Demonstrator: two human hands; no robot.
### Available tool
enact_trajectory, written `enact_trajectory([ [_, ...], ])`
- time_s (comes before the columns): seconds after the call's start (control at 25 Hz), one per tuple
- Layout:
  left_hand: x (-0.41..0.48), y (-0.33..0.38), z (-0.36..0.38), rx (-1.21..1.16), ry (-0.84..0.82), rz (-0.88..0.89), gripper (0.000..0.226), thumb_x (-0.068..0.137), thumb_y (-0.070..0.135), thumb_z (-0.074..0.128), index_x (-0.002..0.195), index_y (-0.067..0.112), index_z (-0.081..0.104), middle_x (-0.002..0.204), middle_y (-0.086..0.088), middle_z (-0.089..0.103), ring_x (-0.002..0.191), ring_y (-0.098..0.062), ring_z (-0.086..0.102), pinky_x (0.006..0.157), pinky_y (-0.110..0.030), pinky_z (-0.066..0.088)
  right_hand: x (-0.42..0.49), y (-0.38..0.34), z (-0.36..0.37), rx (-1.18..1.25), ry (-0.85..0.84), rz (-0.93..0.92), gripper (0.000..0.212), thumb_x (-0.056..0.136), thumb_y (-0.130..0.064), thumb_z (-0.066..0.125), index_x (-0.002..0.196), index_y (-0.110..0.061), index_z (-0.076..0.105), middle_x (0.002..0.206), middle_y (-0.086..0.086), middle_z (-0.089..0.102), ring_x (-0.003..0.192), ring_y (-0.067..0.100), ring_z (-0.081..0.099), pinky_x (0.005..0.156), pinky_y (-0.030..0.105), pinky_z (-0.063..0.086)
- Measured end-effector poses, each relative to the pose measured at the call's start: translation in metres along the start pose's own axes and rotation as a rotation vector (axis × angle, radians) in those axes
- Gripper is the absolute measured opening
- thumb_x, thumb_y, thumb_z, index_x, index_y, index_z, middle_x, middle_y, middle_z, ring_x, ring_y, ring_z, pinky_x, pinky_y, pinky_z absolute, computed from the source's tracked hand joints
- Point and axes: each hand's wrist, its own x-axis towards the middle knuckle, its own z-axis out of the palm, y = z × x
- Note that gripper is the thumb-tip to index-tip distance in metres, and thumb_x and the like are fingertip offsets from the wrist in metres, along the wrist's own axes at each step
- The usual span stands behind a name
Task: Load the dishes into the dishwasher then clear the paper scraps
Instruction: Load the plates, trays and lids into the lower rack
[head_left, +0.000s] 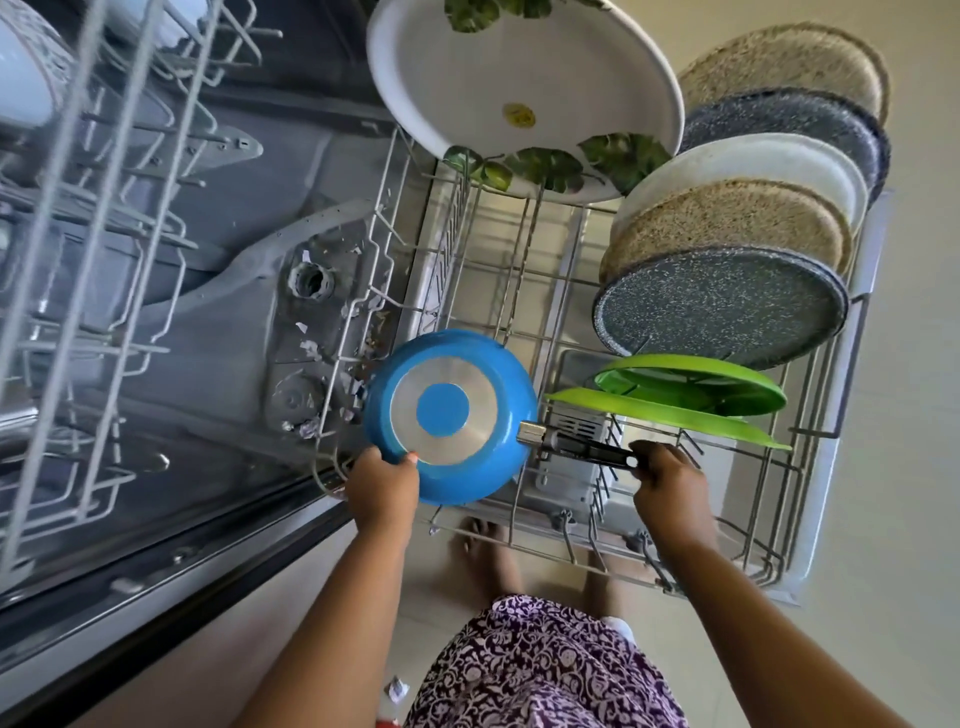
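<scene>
The blue frying pan (449, 410) is held base-up and tilted, probably so it can stand on edge between the tines of the pulled-out lower rack (511, 270) and drain. The left hand (384, 483) steadies its near rim: its fingers (410, 460) are curled round the edge, thumb pressed on the base. The right hand (667, 478) grips the end of the black handle (582, 447), its fingers (649, 457) closed round it to steer the angle. Just beyond the right fingers stand two green plates (691, 384), and further off a row of speckled plates (722, 306) on edge, so the free slots lie between the two hands and ahead of them. Beyond the left fingers, paper scraps (311, 348) lie on the dishwasher floor, not yet cleared.
</scene>
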Motion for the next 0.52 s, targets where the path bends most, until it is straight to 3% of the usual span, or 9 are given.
enact_trajectory([
  [0.2,0.003,0.001,0.022,-0.107,-0.003,0.04,0.053,0.075,0.016,0.073,0.121,0.003,0.049,0.121,-0.017,0.058,0.111,-0.036,0.056,0.095,-0.046,0.046,-0.001,-0.001,0.0,-0.013,-0.017,-0.059,0.028,0.079,0.013,0.056,0.103,0.003,0.067,0.106,0.023,0.064,0.091,0.039,0.061,0.08,0.036,0.049],
  [0.4,-0.014,0.012,0.031,-0.055,0.036,0.055,0.085,0.075,0.018,0.076,0.141,-0.003,0.027,0.141,-0.029,0.032,0.127,-0.043,0.04,0.104,-0.049,0.04,-0.002,0.001,-0.05,0.018,0.288,-0.098,0.02,0.075,0.011,0.059,0.087,0.003,0.072,0.083,0.02,0.069,0.068,0.033,0.065,0.064,0.021,0.042],
  [0.52,-0.042,0.03,0.037,0.057,0.076,0.251,0.085,0.083,0.02,0.068,0.147,-0.001,0.017,0.151,-0.03,0.013,0.14,-0.041,0.019,0.115,-0.044,0.024,-0.001,0.005,-0.083,0.066,0.43,-0.085,0.022,0.074,-0.002,0.054,0.083,-0.003,0.074,0.075,0.016,0.069,0.065,0.013,0.056,0.068,-0.001,0.034],
])
